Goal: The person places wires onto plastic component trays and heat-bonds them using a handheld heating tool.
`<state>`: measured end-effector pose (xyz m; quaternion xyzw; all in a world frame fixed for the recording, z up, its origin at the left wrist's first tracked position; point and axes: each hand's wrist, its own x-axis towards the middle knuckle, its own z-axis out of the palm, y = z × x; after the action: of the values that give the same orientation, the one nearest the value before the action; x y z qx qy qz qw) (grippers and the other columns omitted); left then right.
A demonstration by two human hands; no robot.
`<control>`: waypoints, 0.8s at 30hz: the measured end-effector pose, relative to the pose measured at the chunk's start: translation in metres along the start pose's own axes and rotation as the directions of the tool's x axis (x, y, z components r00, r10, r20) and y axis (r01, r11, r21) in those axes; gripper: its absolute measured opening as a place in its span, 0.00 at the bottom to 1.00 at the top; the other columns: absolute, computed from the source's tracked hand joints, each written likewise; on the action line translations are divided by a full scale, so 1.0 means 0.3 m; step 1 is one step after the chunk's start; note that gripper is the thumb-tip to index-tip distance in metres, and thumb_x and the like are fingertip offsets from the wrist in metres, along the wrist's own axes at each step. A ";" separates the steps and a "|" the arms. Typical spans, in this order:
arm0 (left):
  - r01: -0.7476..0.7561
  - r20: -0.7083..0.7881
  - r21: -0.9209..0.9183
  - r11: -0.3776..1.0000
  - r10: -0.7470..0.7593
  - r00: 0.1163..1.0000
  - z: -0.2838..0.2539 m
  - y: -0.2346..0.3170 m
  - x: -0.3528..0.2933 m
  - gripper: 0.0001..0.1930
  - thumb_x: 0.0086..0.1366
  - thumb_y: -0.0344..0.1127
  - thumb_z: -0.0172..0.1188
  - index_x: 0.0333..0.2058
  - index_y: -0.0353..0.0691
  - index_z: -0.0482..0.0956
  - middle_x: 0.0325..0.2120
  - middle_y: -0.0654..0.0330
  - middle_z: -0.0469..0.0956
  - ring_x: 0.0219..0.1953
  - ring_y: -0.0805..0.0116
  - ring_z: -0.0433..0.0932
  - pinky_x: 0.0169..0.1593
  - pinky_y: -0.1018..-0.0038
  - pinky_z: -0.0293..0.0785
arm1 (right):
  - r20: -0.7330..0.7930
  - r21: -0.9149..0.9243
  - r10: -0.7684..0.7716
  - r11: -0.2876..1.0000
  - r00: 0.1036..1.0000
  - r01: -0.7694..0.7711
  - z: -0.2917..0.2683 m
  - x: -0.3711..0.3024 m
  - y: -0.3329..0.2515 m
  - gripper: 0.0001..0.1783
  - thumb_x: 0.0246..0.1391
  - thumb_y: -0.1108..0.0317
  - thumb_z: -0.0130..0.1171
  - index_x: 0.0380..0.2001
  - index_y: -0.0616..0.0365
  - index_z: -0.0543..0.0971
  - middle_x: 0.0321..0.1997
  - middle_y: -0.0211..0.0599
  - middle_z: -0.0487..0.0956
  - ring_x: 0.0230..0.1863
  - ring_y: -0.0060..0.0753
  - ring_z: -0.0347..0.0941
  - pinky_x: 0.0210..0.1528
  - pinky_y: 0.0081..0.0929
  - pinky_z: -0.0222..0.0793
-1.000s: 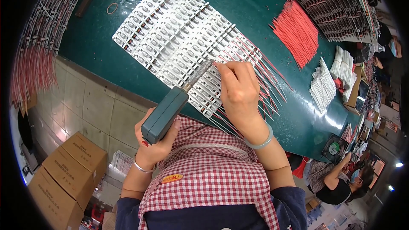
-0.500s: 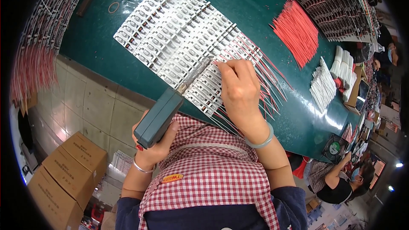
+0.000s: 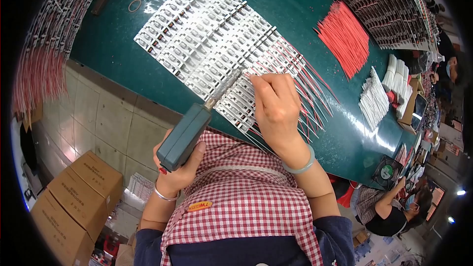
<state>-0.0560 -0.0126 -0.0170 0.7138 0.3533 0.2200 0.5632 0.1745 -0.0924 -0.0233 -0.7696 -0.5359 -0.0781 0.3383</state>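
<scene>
Green table (image 3: 111, 66) stretched left to right. White boards (image 3: 217, 49) lay across its middle toward near edge. Dark iron (image 3: 185, 135), wrapped in left hand (image 3: 183, 170), pointed at boards. Right hand (image 3: 278, 106) pressed fingertips together there; couldn't tell on what.

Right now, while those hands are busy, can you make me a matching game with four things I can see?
Things:
1. Soldering gun
2. Pile of loose red wires
3. Cardboard boxes
4. Apron

Clues:
A. Lying on the green table
B. Red-and-white checks
C. Gripped in the left hand
D. Brown, at the picture's lower left

Right pairs: 1-C, 2-A, 3-D, 4-B
</scene>
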 end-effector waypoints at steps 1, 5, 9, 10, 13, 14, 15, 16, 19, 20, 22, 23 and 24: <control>0.000 -0.001 0.000 1.000 0.000 1.000 0.000 0.003 0.003 0.12 0.56 0.24 0.69 0.40 0.31 0.83 0.32 0.55 0.81 0.30 0.66 0.81 0.35 0.75 0.76 | 0.000 0.001 0.000 1.000 1.000 0.000 0.000 0.002 -0.004 0.15 0.43 0.83 0.63 0.38 0.66 0.81 0.33 0.40 0.75 0.34 0.40 0.71 0.33 0.33 0.70; -0.055 0.008 0.016 0.998 0.054 0.998 0.005 0.017 0.020 0.11 0.55 0.23 0.70 0.39 0.31 0.83 0.31 0.56 0.81 0.30 0.68 0.81 0.34 0.76 0.76 | 0.008 -0.031 0.041 0.999 0.999 -0.041 -0.001 0.004 -0.010 0.15 0.42 0.86 0.65 0.36 0.62 0.82 0.32 0.37 0.77 0.34 0.38 0.73 0.34 0.32 0.71; -0.073 0.014 0.014 0.997 0.072 0.997 0.009 0.014 0.021 0.11 0.56 0.22 0.69 0.39 0.31 0.83 0.31 0.57 0.81 0.28 0.69 0.80 0.33 0.77 0.75 | 0.034 -0.031 0.013 0.999 0.999 -0.012 -0.001 0.000 -0.005 0.16 0.40 0.84 0.62 0.38 0.66 0.81 0.33 0.39 0.75 0.35 0.40 0.70 0.34 0.33 0.70; -0.073 0.014 0.013 0.997 0.072 0.997 0.011 0.017 0.022 0.11 0.56 0.22 0.69 0.39 0.31 0.83 0.31 0.57 0.81 0.28 0.69 0.80 0.33 0.77 0.75 | 0.034 -0.032 0.013 0.999 0.999 -0.011 -0.002 0.000 -0.006 0.16 0.40 0.84 0.62 0.38 0.66 0.81 0.33 0.39 0.75 0.35 0.40 0.70 0.34 0.33 0.70; -0.037 0.012 -0.005 0.999 0.037 0.999 0.014 0.030 0.025 0.11 0.56 0.22 0.68 0.39 0.30 0.82 0.30 0.57 0.80 0.28 0.70 0.80 0.32 0.77 0.75 | 0.053 -0.052 0.021 0.999 0.998 -0.018 -0.004 -0.001 -0.007 0.17 0.38 0.85 0.61 0.38 0.66 0.81 0.34 0.39 0.74 0.36 0.40 0.70 0.35 0.33 0.70; -0.035 0.015 0.002 0.999 0.035 0.999 0.014 0.032 0.025 0.11 0.56 0.22 0.68 0.39 0.30 0.82 0.30 0.57 0.80 0.28 0.71 0.79 0.32 0.77 0.74 | 0.054 -0.056 0.019 0.998 0.998 -0.016 -0.003 -0.001 -0.006 0.18 0.38 0.85 0.61 0.38 0.66 0.81 0.34 0.39 0.74 0.36 0.40 0.70 0.35 0.33 0.71; -0.033 0.018 0.008 0.999 0.033 0.999 0.014 0.034 0.025 0.11 0.56 0.21 0.68 0.39 0.30 0.82 0.30 0.58 0.80 0.28 0.71 0.79 0.32 0.78 0.74 | 0.054 -0.061 0.017 0.998 0.998 -0.014 -0.003 -0.001 -0.005 0.18 0.37 0.85 0.61 0.38 0.66 0.81 0.34 0.39 0.74 0.36 0.40 0.70 0.35 0.33 0.71; -0.034 0.019 0.008 0.999 0.034 0.999 0.013 0.037 0.026 0.11 0.56 0.21 0.68 0.39 0.30 0.82 0.30 0.58 0.80 0.28 0.71 0.79 0.32 0.78 0.74 | 0.053 -0.062 0.018 0.998 0.998 -0.015 -0.003 -0.001 -0.005 0.18 0.37 0.85 0.61 0.38 0.66 0.81 0.34 0.39 0.74 0.36 0.40 0.70 0.35 0.33 0.71; -0.030 0.039 0.043 0.999 0.028 0.999 0.009 0.041 0.027 0.11 0.56 0.21 0.68 0.39 0.30 0.82 0.30 0.57 0.80 0.27 0.71 0.79 0.32 0.78 0.74 | 0.051 -0.063 0.008 0.998 0.999 -0.005 -0.005 0.001 -0.005 0.18 0.37 0.84 0.61 0.37 0.66 0.81 0.34 0.39 0.74 0.36 0.40 0.70 0.35 0.32 0.70; -0.020 0.040 0.038 0.999 0.018 0.999 0.008 0.040 0.025 0.10 0.56 0.22 0.68 0.38 0.30 0.82 0.30 0.57 0.80 0.27 0.71 0.79 0.31 0.78 0.74 | 0.061 -0.062 0.009 0.998 0.998 -0.006 -0.006 0.002 -0.006 0.18 0.37 0.84 0.61 0.37 0.66 0.81 0.34 0.39 0.74 0.36 0.40 0.70 0.35 0.32 0.70; -0.010 0.040 0.034 0.999 0.009 0.999 0.007 0.035 0.021 0.10 0.56 0.22 0.68 0.38 0.30 0.82 0.30 0.57 0.80 0.27 0.71 0.79 0.31 0.78 0.74 | 0.070 -0.059 0.010 0.998 0.997 -0.006 -0.008 0.006 -0.011 0.17 0.38 0.84 0.61 0.37 0.66 0.81 0.34 0.39 0.74 0.36 0.40 0.70 0.35 0.32 0.70; -0.031 0.026 0.027 0.999 0.030 0.999 0.007 0.029 0.018 0.10 0.56 0.22 0.68 0.38 0.31 0.82 0.30 0.57 0.80 0.27 0.70 0.79 0.31 0.78 0.74 | 0.061 -0.070 0.023 0.997 0.998 -0.018 -0.009 0.010 -0.014 0.16 0.40 0.85 0.63 0.36 0.65 0.82 0.33 0.38 0.75 0.35 0.39 0.71 0.35 0.33 0.70; -0.052 0.012 0.021 0.998 0.052 0.999 0.008 0.024 0.016 0.10 0.56 0.23 0.69 0.38 0.31 0.82 0.30 0.57 0.80 0.27 0.70 0.80 0.31 0.77 0.74 | 0.052 -0.081 0.035 0.996 0.998 -0.031 -0.009 0.012 -0.017 0.14 0.41 0.85 0.64 0.35 0.63 0.83 0.31 0.37 0.76 0.33 0.38 0.72 0.34 0.33 0.71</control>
<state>-0.0493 -0.0114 -0.0112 0.7300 0.3337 0.2266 0.5518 0.1721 -0.0903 -0.0174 -0.7932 -0.5282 -0.0732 0.2940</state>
